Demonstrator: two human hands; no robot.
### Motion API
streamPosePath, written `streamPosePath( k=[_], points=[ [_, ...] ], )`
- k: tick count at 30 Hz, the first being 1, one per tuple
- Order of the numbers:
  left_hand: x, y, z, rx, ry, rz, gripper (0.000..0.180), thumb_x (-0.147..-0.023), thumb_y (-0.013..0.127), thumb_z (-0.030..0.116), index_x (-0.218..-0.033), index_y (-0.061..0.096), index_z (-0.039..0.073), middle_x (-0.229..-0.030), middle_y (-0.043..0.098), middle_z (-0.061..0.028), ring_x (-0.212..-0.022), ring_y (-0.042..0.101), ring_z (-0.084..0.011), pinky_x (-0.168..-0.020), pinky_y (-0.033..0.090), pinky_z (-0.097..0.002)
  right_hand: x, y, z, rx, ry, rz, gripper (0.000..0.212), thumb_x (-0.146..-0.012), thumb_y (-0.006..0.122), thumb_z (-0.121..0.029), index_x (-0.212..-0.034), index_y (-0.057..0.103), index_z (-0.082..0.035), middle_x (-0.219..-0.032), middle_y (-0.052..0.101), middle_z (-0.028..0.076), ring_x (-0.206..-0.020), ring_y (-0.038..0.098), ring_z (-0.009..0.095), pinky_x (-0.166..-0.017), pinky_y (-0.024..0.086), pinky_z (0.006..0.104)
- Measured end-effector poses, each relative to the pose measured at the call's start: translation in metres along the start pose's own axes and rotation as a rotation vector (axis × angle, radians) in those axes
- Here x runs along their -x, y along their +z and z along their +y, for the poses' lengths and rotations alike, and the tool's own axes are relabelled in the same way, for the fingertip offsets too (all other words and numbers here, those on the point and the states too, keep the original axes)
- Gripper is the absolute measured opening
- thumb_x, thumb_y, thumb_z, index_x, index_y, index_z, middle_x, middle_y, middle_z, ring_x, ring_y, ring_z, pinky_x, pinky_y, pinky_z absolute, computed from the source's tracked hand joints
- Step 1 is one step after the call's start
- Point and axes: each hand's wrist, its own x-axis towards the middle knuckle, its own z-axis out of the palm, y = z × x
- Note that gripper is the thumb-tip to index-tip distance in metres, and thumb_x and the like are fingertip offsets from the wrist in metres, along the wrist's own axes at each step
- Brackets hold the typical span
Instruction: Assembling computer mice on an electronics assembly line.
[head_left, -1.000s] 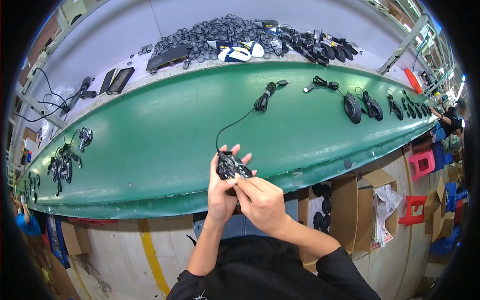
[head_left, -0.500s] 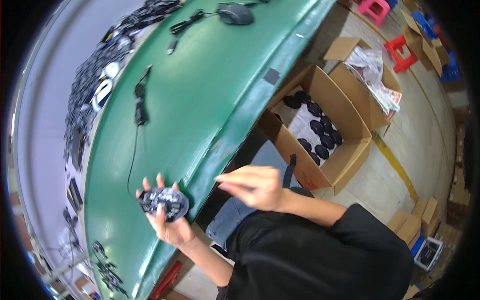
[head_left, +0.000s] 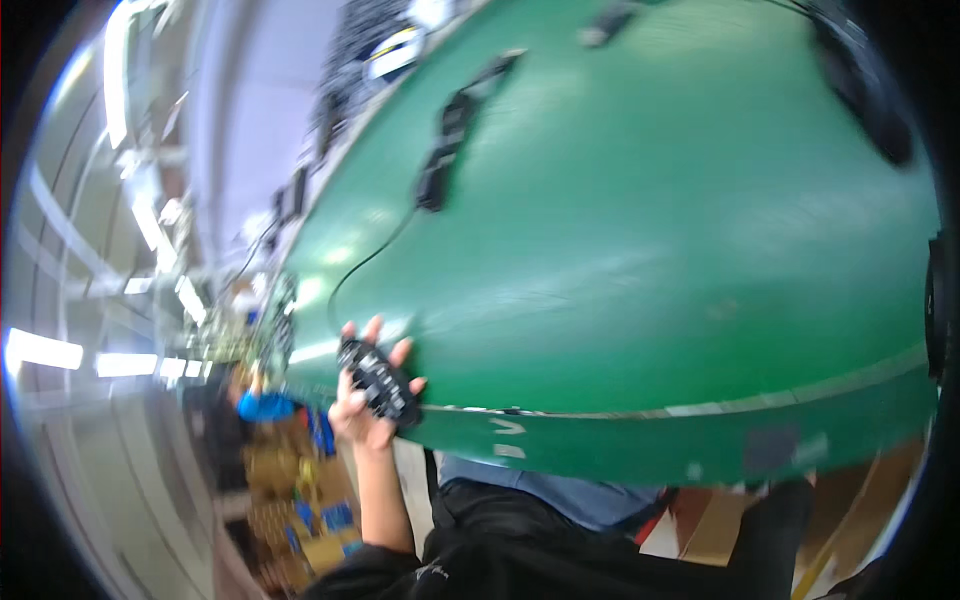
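My left hand holds a computer mouse over the near edge of the green table, fingers curled round its sides. The mouse appears to lack its top cover, with dark inner parts showing. A thin black cable runs from it across the table to a tied cable bundle. My right arm in its black sleeve reaches down at the lower right, by the table edge. The right hand itself is hidden there.
Another black mouse lies at the far right of the green table, blurred. A cable plug is at the top. Dark parts are heaped beyond the far edge. Cardboard boxes stand below the table at right; more cartons are at left.
The view has swung round and is blurred. My right hand, pinched in front of me before, has moved right and down out of sight. The left hand still holds the mouse.
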Motion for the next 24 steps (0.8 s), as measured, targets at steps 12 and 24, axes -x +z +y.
streamPosePath(
  k=[12, 24],
  points=[
    [0.007, 0.010, 0.001, 0.344, -0.032, -0.048, 0.059, -0.099, 0.047, 0.045, -0.152, 0.029, 0.026, -0.142, 0.044, -0.0200, -0.123, 0.051, -0.0410, -0.094, 0.043, -0.0716, 0.162, -0.038, 0.236, -0.453, 0.083, 0.150, 0.040, -0.088, 0.063, -0.025, -0.122, 0.057, -0.003, -0.097, 0.064, 0.009, -0.081, 0.053, 0.018, -0.068, 0.043, 0.0329],
    [-0.003, 0.017, -0.012, 0.479, -0.042, -0.166, 0.046, -0.104, 0.035, 0.046, -0.133, 0.046, 0.011, -0.112, 0.051, -0.0161, -0.101, 0.053, -0.0311, -0.100, 0.043, -0.0509, 0.424, -0.314, -0.110, -0.756, -0.512, 0.185, 0.097, -0.057, 0.085, -0.026, -0.136, 0.042, 0.008, -0.126, 0.054, 0.017, -0.118, 0.058, 0.034, -0.101, 0.046, 0.0434]
  ],
)
